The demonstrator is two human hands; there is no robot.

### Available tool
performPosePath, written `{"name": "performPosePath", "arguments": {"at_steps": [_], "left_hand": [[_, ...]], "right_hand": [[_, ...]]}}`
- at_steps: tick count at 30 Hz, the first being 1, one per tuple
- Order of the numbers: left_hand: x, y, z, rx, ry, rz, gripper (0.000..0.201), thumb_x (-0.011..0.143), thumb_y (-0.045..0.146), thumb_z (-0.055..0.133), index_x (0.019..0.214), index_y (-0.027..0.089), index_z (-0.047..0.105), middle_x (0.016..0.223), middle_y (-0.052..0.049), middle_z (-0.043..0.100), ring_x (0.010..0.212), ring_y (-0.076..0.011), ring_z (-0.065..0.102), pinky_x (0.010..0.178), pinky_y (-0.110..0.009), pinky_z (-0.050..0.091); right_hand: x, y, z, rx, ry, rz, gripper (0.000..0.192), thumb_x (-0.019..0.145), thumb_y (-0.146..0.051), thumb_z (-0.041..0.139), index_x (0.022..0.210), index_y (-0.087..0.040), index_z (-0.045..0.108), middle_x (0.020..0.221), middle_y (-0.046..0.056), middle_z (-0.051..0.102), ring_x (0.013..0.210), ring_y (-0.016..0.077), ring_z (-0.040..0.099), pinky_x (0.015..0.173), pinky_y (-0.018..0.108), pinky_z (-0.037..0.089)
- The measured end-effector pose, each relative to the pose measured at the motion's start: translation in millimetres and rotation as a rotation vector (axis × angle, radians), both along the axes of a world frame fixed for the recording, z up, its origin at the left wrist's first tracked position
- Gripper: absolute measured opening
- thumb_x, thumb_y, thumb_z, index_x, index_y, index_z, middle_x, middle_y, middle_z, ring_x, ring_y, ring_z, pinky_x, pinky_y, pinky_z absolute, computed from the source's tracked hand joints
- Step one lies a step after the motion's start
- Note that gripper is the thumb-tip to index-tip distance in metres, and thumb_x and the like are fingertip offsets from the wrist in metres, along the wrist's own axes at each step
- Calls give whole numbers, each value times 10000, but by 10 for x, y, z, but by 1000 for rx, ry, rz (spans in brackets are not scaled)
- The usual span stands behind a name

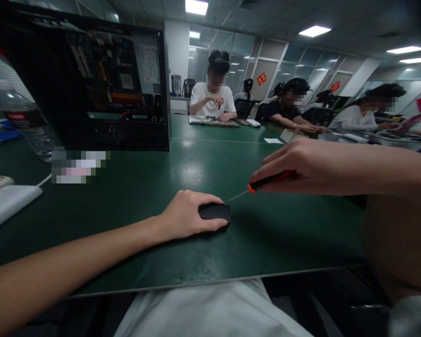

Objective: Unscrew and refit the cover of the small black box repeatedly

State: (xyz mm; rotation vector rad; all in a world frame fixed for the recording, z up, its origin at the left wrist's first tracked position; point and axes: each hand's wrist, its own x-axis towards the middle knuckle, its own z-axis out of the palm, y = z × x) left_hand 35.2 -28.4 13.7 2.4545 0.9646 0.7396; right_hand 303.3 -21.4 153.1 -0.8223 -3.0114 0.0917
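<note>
**Black plastic under your left hand, a fine steel tip coming in from the right**

Black and matte, the small case [215,212] is lying flat on the green bench [154,178], near the front edge and right before you. Your left hand [185,216] is pressing down on it, fingers curled over its near end and top, clamped on it so it is not sliding. It is looking light and hard-shelled, probably hollow plastic, so you are likely needing only modest pressure; the smooth bench mat may be letting it skate if you ease off. Holding it by the long sides, as you are doing, seems the sound place.

Your right hand [294,166] is closed round the screwdriver [266,181], gripping its red-and-black handle, with the thin shaft reaching down to the far end of the case. That shaft is looking slender and stiff, and it could slip off a small screw head.

An open computer tower [108,84] is standing at the back left beside a water bottle [24,117]. The tower's white sticker and the bottle's red label are too small to read; a patch beside the bottle is blurred out.
</note>
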Motion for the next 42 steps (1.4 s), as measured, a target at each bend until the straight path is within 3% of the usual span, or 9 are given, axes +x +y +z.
{"name": "performPosePath", "arguments": {"at_steps": [3,8,21,25,29,32,37,42], "left_hand": [[-1,9,-17,11,-10,-13,388,848,488,732,1121,214,768,1023,-26,806,888,-215,751,752,-276,494],[1,7,-19,9,-6,-9,377,850,468,732,1124,211,763,1034,-25,803,896,-210,748,759,-275,493],[4,6,-14,23,2,-9,380,848,460,740,1131,207,759,1065,-31,802,920,-223,748,775,-286,496],[-3,12,-19,40,2,-29,387,861,457,734,1144,192,751,1073,-34,798,925,-219,745,784,-285,495],[-10,15,-16,54,8,-48,386,871,454,728,1155,192,741,1092,-40,791,938,-221,738,811,-287,499],[-15,14,-19,55,13,-47,393,873,458,729,1162,192,737,1100,-45,789,944,-225,736,823,-289,501],[-22,20,-40,72,-5,-35,425,874,459,727,1205,193,717,1105,-51,784,940,-228,732,824,-297,505],[-1,13,-43,87,-17,-41,425,874,452,727,1204,185,710,1083,-67,781,927,-238,728,805,-313,512]], "right_hand": [[197,-85,-114,-116,-49,-51,323,990,-347,529,1200,-250,755,1019,56,766,808,168,718,680,243,521],[396,-182,-256,-160,27,-90,345,969,-353,549,1215,-214,749,941,89,745,769,167,700,680,257,523],[371,-78,-391,-169,63,-95,374,982,-435,554,1173,-176,745,992,96,748,826,171,701,712,255,498],[391,226,-567,-24,82,-73,487,960,-573,553,1049,-138,753,899,98,737,749,164,677,678,259,460],[349,663,-852,195,69,31,668,924,-733,435,847,-133,719,753,77,644,657,149,569,611,257,374],[215,873,-1088,235,80,113,720,918,-768,345,849,-138,687,779,73,620,717,157,548,645,251,372],[-24,918,-1364,288,100,194,681,957,-721,301,857,-145,651,817,73,597,771,171,516,671,257,366],[-39,880,-1423,378,140,247,657,956,-716,313,763,-161,607,756,54,560,699,153,482,632,254,333]]}}
